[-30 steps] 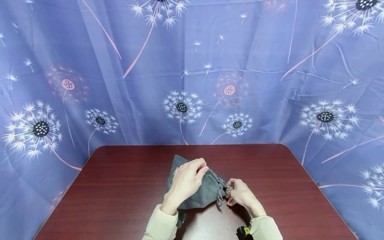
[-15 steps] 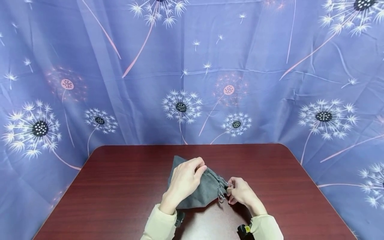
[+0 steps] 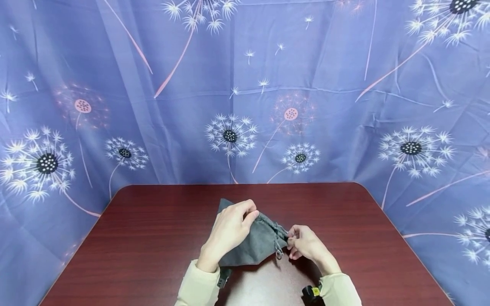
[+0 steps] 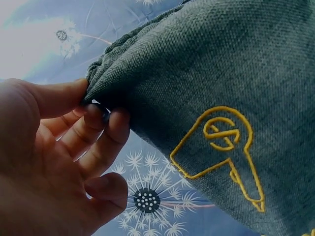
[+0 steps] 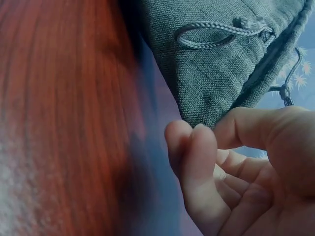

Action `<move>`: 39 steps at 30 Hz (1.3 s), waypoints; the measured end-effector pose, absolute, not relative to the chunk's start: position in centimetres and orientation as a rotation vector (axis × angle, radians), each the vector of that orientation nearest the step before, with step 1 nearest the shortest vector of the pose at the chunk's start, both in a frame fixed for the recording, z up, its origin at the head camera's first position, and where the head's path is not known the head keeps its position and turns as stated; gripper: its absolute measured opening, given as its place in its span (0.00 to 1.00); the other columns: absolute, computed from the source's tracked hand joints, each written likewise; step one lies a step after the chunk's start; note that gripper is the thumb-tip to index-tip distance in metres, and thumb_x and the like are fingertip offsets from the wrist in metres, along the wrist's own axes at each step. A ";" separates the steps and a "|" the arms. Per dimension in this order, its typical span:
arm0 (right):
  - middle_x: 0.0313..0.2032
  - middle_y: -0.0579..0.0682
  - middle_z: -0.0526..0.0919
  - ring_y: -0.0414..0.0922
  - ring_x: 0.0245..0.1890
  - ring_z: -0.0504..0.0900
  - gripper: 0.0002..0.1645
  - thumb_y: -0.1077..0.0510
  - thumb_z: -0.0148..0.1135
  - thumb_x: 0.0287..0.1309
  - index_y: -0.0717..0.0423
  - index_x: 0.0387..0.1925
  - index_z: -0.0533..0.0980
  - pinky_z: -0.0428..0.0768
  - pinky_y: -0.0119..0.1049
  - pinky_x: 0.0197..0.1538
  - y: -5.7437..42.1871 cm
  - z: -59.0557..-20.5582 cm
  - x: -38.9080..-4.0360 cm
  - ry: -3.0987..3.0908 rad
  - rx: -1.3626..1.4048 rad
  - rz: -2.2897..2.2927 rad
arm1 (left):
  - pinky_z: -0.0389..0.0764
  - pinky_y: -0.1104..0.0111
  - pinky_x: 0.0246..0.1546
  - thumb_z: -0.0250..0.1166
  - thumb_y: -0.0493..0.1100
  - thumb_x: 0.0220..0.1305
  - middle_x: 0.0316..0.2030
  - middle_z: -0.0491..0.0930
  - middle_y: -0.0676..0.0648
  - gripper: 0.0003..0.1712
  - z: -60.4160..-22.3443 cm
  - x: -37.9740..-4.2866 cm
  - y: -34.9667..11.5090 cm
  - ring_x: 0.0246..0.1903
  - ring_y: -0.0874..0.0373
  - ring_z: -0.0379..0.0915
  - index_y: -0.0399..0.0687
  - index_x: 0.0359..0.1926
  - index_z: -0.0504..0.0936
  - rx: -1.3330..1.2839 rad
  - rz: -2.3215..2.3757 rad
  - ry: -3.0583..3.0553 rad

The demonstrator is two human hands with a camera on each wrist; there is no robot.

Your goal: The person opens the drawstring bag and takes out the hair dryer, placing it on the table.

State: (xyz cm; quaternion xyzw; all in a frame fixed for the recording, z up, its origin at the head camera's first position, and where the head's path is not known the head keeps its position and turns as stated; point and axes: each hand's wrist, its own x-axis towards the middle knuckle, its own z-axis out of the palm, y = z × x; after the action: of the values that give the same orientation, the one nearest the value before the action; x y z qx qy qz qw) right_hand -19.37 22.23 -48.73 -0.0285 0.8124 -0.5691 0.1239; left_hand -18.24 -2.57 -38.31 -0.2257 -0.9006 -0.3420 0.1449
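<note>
A dark grey cloth drawstring pouch [image 3: 250,246] hangs between my two hands. My left hand [image 3: 229,231] pinches its upper edge between thumb and fingers; the left wrist view has the thumb on the hemmed cloth. Yellow stitching in the shape of a hair dryer [image 4: 248,129] marks the pouch's far face. At the pouch's right end, my right hand [image 3: 306,246] pinches a corner of the mouth. In the right wrist view, a looped grey cord [image 5: 204,45] lies across the cloth near that corner. Whatever is inside the pouch is hidden.
A reddish-brown wooden table [image 3: 160,238] lies below the hands. Behind it hangs a blue curtain [image 3: 183,127] with a dandelion pattern. A black wrist device [image 3: 311,293] with a yellow mark sits by the right sleeve.
My right fingers have shifted from beside the cords onto the pouch's corner. The cords hang more to the left of that hand. My left hand has moved slightly left with the cloth.
</note>
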 end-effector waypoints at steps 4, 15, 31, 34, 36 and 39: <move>0.22 0.58 0.77 0.51 0.16 0.81 0.05 0.74 0.51 0.56 0.64 0.32 0.67 0.81 0.44 0.22 22.1 -48.6 -19.3 2.402 -0.065 -1.626 | 0.65 0.69 0.19 0.63 0.48 0.68 0.18 0.65 0.61 0.13 -38.5 -18.3 -2.6 0.18 0.65 0.64 0.64 0.26 0.71 -0.659 -1.022 -2.617; 0.20 0.56 0.75 0.48 0.14 0.78 0.02 0.68 0.54 0.61 0.64 0.34 0.70 0.79 0.44 0.19 22.4 -46.7 -18.7 2.494 -0.100 -1.501 | 0.61 0.69 0.18 0.61 0.50 0.69 0.15 0.63 0.60 0.13 -39.0 -18.5 -2.2 0.16 0.64 0.61 0.63 0.26 0.70 -0.681 -1.042 -2.659; 0.35 0.50 0.82 0.43 0.31 0.79 0.12 0.66 0.57 0.65 0.58 0.49 0.80 0.76 0.34 0.34 20.2 -44.5 -17.8 2.705 -0.391 -1.420 | 0.59 0.71 0.18 0.61 0.46 0.70 0.17 0.63 0.59 0.09 -39.9 -18.7 -1.6 0.15 0.65 0.58 0.58 0.30 0.73 -0.804 -1.084 -2.687; 0.37 0.48 0.82 0.43 0.35 0.78 0.13 0.61 0.60 0.64 0.54 0.50 0.78 0.76 0.40 0.40 19.1 -45.3 -17.9 2.778 -0.258 -1.361 | 0.58 0.71 0.18 0.61 0.46 0.70 0.17 0.63 0.59 0.09 -40.1 -18.7 -1.5 0.15 0.65 0.57 0.58 0.31 0.73 -0.818 -1.095 -2.693; 0.40 0.49 0.82 0.44 0.39 0.78 0.14 0.58 0.62 0.61 0.55 0.49 0.78 0.75 0.44 0.45 18.6 -45.7 -18.0 2.806 -0.210 -1.310 | 0.58 0.71 0.18 0.60 0.46 0.70 0.17 0.63 0.59 0.08 -40.1 -18.7 -1.5 0.14 0.65 0.56 0.58 0.31 0.73 -0.826 -1.101 -2.697; 0.42 0.53 0.82 0.47 0.43 0.78 0.20 0.58 0.65 0.54 0.60 0.49 0.76 0.75 0.48 0.47 18.2 -46.3 -18.1 2.820 -0.171 -1.243 | 0.57 0.71 0.18 0.60 0.45 0.71 0.16 0.64 0.59 0.07 -40.2 -18.7 -1.4 0.14 0.64 0.56 0.57 0.32 0.74 -0.854 -1.110 -2.706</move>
State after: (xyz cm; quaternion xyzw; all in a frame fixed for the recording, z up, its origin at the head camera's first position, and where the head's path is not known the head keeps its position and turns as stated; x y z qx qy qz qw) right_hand -18.12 18.24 -46.34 -0.0555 0.9133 -0.4025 0.0274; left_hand -18.71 -1.44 -40.21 -0.2801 -0.8870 -0.3641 0.0474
